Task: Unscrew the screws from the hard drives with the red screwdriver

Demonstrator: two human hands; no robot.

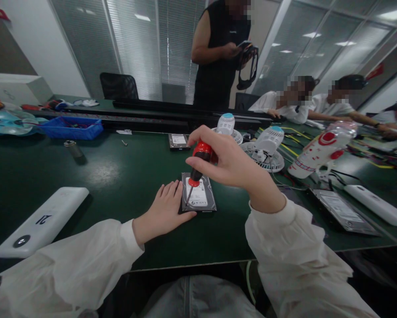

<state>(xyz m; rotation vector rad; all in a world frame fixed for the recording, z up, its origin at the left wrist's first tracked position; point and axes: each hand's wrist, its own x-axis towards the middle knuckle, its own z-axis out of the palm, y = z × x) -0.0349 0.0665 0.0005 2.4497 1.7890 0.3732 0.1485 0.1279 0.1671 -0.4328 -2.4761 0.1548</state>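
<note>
A hard drive [203,194] with a white label lies flat on the green table in front of me. My left hand [163,210] rests flat beside it, fingers stretched out, with fingertips and thumb against its left and near edges. In my right hand [227,161] is a red and black screwdriver [198,164], gripped by its handle above the drive. The shaft slants down to the left, and its tip meets the drive near the lower left corner. Whether a screw sits under the tip is too small to tell.
Beyond lies a second hard drive [178,141]. White fans [266,148] and a red-and-white bottle [318,152] stand to the right, near another drive [346,210]. On the left are a white power bank [44,221], a metal cylinder [73,149] and a blue tray [70,128]. People are across the table.
</note>
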